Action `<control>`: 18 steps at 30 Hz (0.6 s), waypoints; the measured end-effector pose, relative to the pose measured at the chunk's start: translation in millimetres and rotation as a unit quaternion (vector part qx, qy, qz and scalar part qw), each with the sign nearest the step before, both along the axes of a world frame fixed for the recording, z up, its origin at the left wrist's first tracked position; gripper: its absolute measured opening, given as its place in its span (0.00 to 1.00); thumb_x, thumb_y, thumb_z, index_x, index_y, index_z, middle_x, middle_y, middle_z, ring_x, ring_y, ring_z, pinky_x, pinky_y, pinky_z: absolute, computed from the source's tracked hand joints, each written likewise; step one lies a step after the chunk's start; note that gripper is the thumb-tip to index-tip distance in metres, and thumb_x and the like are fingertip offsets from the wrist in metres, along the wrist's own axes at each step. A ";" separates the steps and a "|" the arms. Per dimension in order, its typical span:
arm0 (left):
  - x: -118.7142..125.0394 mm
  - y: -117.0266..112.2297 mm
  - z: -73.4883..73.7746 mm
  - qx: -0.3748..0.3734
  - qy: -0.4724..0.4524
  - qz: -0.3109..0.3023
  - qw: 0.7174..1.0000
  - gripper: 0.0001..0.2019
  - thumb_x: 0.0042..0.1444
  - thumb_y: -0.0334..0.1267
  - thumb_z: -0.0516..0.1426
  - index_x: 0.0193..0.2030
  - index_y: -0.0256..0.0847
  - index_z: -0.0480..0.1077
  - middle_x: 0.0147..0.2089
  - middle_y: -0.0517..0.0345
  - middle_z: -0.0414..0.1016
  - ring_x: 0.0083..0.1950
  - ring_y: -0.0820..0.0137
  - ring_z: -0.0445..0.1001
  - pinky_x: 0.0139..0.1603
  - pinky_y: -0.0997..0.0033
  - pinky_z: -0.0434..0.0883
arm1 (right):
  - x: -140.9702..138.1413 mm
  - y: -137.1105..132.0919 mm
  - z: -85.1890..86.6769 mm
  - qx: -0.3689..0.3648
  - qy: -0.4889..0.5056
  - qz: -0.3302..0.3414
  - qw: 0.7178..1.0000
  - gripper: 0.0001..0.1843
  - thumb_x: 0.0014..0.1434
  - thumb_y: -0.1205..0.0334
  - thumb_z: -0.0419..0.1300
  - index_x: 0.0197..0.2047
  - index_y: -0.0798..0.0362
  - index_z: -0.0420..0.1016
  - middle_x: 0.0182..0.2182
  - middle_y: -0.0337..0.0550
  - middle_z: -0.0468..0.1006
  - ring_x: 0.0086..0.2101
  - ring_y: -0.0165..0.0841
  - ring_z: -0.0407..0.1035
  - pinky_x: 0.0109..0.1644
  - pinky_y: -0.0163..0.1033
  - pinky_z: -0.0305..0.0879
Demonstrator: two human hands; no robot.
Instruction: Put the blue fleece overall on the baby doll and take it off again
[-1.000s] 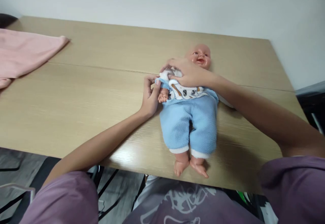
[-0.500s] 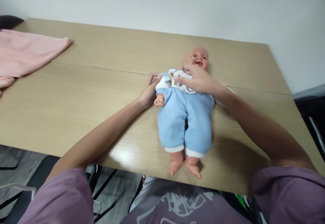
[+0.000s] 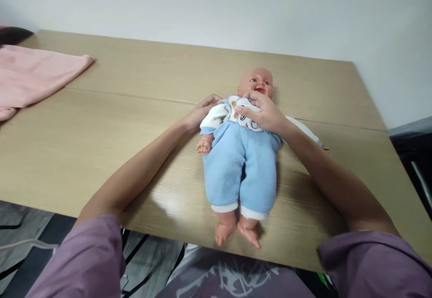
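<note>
A baby doll (image 3: 258, 82) lies on its back, its head away from me and its bare feet near the table's front edge. It wears a fleece outfit (image 3: 222, 167) with blue trousers, white sleeves and an animal face on the chest. At the shoulder on the left side, my left hand (image 3: 204, 111) has its fingers curled at the cloth, the fingertips partly hidden. My right hand (image 3: 266, 113) lies over the chest, thumb and fingers closed on the outfit just below the doll's chin, covering part of the animal face.
A pink cloth (image 3: 37, 70) lies at the far left of the wooden table (image 3: 135, 122). A seam runs across the tabletop. Behind it stands a white wall (image 3: 216, 10). Dark chair parts (image 3: 37, 253) show below the front edge.
My left hand has slid up from the doll's sleeve to its shoulder, leaving the sleeve in fuller view. The doll's other sleeve shows more beyond my right forearm. My right hand stays on the chest.
</note>
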State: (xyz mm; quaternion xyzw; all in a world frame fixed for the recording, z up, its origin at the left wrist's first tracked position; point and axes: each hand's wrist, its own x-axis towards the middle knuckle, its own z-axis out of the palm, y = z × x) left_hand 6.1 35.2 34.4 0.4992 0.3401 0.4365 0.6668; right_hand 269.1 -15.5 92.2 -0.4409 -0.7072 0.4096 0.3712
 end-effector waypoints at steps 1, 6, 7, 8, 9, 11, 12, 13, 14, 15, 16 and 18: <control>-1.2 1.0 0.3 0.006 0.004 -0.007 1.000 0.21 0.68 0.53 0.82 0.43 0.44 0.79 0.40 0.59 0.82 0.39 0.66 0.81 0.42 0.66 0.78 | 0.0 -0.1 -0.7 -0.004 0.009 0.002 1.000 0.44 0.60 0.11 0.76 0.48 0.41 0.71 0.42 0.43 0.82 0.49 0.49 0.82 0.55 0.53 0.85; 3.1 20.9 -1.9 0.015 0.022 -0.038 0.999 0.21 0.69 0.52 0.81 0.42 0.45 0.78 0.39 0.61 0.80 0.38 0.67 0.77 0.39 0.65 0.75 | -0.7 0.9 -2.8 -0.014 0.036 0.007 0.999 0.44 0.59 0.09 0.75 0.46 0.41 0.69 0.42 0.44 0.83 0.49 0.49 0.82 0.54 0.53 0.84; 6.7 25.7 -1.6 0.015 0.027 -0.041 0.999 0.20 0.69 0.50 0.81 0.42 0.45 0.78 0.39 0.61 0.80 0.37 0.68 0.77 0.39 0.65 0.74 | -0.8 1.4 -3.1 -0.016 0.042 0.006 0.999 0.44 0.60 0.09 0.75 0.45 0.41 0.68 0.42 0.44 0.83 0.49 0.49 0.82 0.54 0.53 0.84; 11.1 29.8 -0.8 0.016 0.029 -0.044 0.998 0.19 0.69 0.48 0.81 0.41 0.44 0.78 0.40 0.61 0.80 0.38 0.68 0.77 0.39 0.65 0.75 | -0.9 2.0 -3.5 -0.018 0.048 0.005 0.999 0.44 0.60 0.10 0.75 0.44 0.41 0.67 0.41 0.43 0.82 0.48 0.48 0.82 0.53 0.52 0.84; 15.9 33.1 0.6 0.021 0.030 -0.048 0.998 0.18 0.69 0.47 0.81 0.41 0.44 0.79 0.40 0.60 0.81 0.39 0.68 0.78 0.41 0.66 0.75 | -0.8 2.8 -3.9 -0.020 0.052 0.004 0.998 0.44 0.59 0.10 0.75 0.44 0.41 0.67 0.40 0.42 0.82 0.48 0.48 0.82 0.52 0.52 0.84; 25.6 37.8 4.6 0.034 0.026 -0.061 0.997 0.16 0.70 0.45 0.79 0.41 0.43 0.80 0.44 0.59 0.83 0.42 0.66 0.82 0.46 0.65 0.78 | 0.3 4.6 -4.8 -0.025 0.062 -0.002 0.998 0.44 0.60 0.11 0.76 0.43 0.41 0.66 0.40 0.41 0.82 0.46 0.46 0.82 0.51 0.51 0.84; 29.9 39.5 6.8 0.037 0.024 -0.071 0.996 0.15 0.69 0.44 0.79 0.41 0.43 0.81 0.45 0.58 0.84 0.44 0.65 0.83 0.48 0.64 0.79 | 1.6 5.5 -5.0 -0.026 0.067 -0.006 0.997 0.43 0.60 0.13 0.77 0.43 0.41 0.66 0.40 0.41 0.82 0.46 0.46 0.82 0.51 0.51 0.84; 33.3 41.2 8.8 0.035 0.025 -0.083 0.996 0.15 0.68 0.44 0.80 0.41 0.43 0.81 0.45 0.58 0.84 0.45 0.64 0.84 0.49 0.64 0.79 | 3.7 6.3 -4.7 -0.027 0.072 -0.010 0.997 0.41 0.61 0.15 0.77 0.43 0.41 0.67 0.40 0.41 0.83 0.46 0.46 0.81 0.51 0.51 0.83; 35.7 42.9 10.4 0.032 0.027 -0.094 0.995 0.14 0.67 0.43 0.80 0.41 0.43 0.81 0.45 0.57 0.84 0.45 0.63 0.84 0.50 0.63 0.79 | 6.9 6.7 -3.8 -0.027 0.072 -0.012 0.997 0.39 0.63 0.17 0.77 0.43 0.41 0.68 0.41 0.41 0.83 0.46 0.46 0.82 0.51 0.51 0.83; 37.1 44.8 11.6 0.031 0.033 -0.102 0.994 0.14 0.66 0.44 0.80 0.41 0.43 0.82 0.44 0.57 0.85 0.46 0.62 0.84 0.51 0.63 0.80 | 11.2 6.8 -2.0 -0.025 0.066 -0.012 0.997 0.36 0.65 0.20 0.78 0.44 0.41 0.70 0.41 0.42 0.84 0.46 0.46 0.82 0.50 0.51 0.83; 37.7 46.8 12.3 0.034 0.042 -0.108 0.993 0.15 0.65 0.44 0.81 0.40 0.43 0.82 0.42 0.57 0.84 0.46 0.62 0.84 0.52 0.62 0.80 | 16.6 6.2 0.6 -0.021 0.050 -0.011 0.998 0.33 0.66 0.23 0.78 0.45 0.42 0.73 0.42 0.42 0.85 0.46 0.47 0.83 0.50 0.51 0.83; 36.8 50.4 12.5 0.048 0.062 -0.114 0.990 0.15 0.66 0.46 0.81 0.39 0.42 0.83 0.40 0.56 0.84 0.46 0.61 0.84 0.54 0.60 0.80 | 29.9 3.0 9.3 0.010 -0.002 -0.027 1.000 0.28 0.67 0.30 0.80 0.45 0.43 0.78 0.42 0.45 0.88 0.46 0.49 0.85 0.50 0.53 0.83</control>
